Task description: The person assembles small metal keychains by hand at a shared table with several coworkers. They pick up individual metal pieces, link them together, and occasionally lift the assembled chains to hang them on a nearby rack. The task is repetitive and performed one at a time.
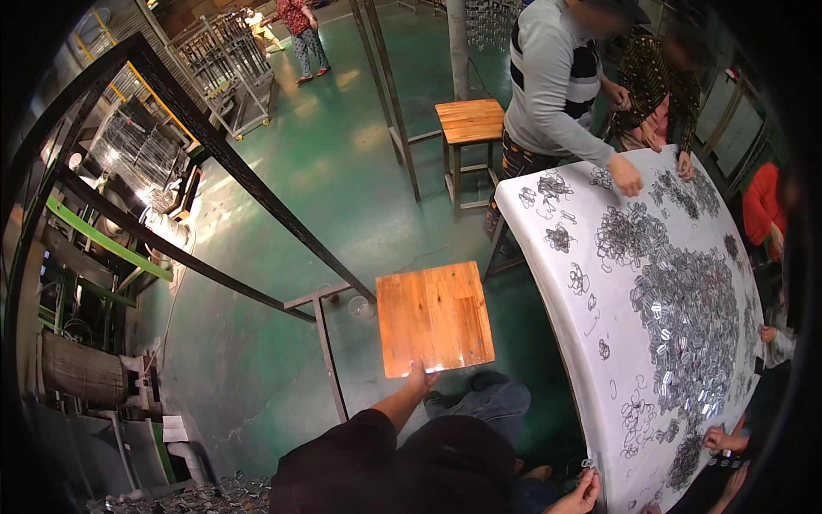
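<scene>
My left hand [419,378] grips the near edge of a square wooden stool [435,319] in the middle of the view; the fingers are hidden under its seat. At the lower right, my right hand [580,494] pinches a small metal buckle [587,463] beside the left edge of a white-covered table [541,236]. On that table lies a large heap of silvery metal buckles [685,330], with smaller clusters of dark wire rings [629,236] around it.
Several people work round the table; one in a grey sweater [548,86] stands at its far end. A second wooden stool [471,122] is behind. A black metal frame [231,176] stands on the left over the green floor, with machinery [94,368] beyond. A rack [227,73] is at the back.
</scene>
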### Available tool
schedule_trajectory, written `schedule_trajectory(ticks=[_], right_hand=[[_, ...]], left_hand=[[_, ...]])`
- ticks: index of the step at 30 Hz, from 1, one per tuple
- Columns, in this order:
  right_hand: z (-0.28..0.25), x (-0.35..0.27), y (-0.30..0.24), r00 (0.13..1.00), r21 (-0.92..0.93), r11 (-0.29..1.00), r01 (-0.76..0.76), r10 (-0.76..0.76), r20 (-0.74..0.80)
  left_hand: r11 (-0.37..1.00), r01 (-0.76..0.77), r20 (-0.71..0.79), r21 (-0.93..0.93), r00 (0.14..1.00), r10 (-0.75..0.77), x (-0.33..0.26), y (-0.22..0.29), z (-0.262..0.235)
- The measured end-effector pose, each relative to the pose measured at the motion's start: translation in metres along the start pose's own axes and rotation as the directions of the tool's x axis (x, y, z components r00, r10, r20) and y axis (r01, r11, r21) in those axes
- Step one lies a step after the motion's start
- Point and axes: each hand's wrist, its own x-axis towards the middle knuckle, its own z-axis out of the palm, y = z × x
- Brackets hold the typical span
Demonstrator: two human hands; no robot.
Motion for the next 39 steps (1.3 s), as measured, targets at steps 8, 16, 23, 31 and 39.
schedule_trajectory(ticks=[8,16,23,31,39], right_hand=[[0.010,-0.005,-0.007,1.000,0.066,0.998,-0.008,0.007,0.012],[0.006,0.006,-0.017,0.996,0.211,0.974,-0.085,0.077,0.046],[0.015,0.011,-0.037,0.959,0.352,0.923,-0.157,0.228,-0.170],[0.050,0.041,-0.067,0.856,0.259,0.941,-0.218,0.312,-0.412],[0.113,0.066,-0.083,0.794,0.225,0.940,-0.257,0.338,-0.504]], left_hand=[[0.325,-0.152,0.262,0.933,0.908,-0.327,-0.035,0.009,-0.008],[-0.096,-0.392,0.334,0.915,0.869,-0.364,-0.065,0.087,0.106],[-0.044,-0.919,0.857,0.392,0.382,-0.346,-0.157,0.063,0.290],[-0.070,-0.983,0.870,-0.170,-0.116,-0.480,-0.161,-0.025,0.489],[-0.315,-0.868,0.860,-0.383,-0.211,-0.464,-0.093,-0.136,0.555]])
